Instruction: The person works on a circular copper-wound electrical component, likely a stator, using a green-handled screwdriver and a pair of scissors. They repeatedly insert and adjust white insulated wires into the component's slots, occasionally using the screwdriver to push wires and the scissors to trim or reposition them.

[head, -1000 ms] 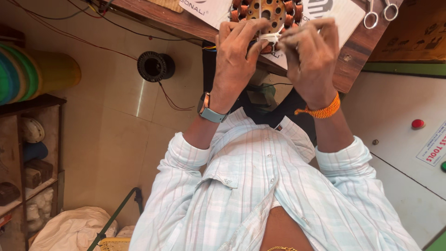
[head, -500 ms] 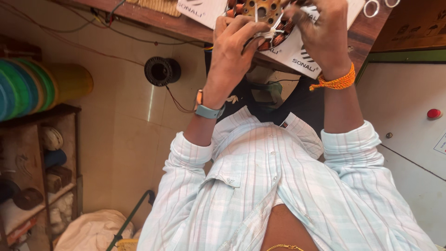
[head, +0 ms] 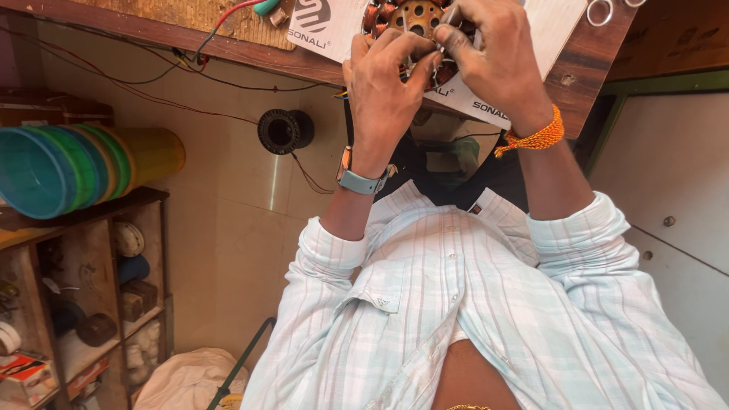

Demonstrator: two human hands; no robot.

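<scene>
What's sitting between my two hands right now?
The round copper-wound stator, on a white sheet; left hand and right hand both grip it, in the head view.

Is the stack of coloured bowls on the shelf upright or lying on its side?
On its side: the nested bowls rest on the wooden shelf with rims facing sideways, blue outermost, yellow at the far end.

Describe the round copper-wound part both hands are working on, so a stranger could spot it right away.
Find the wooden workbench along the top. On the white printed sheet there, the left hand and right hand grip a round motor stator. Only it has a perforated metal centre ringed by copper coils.
</scene>
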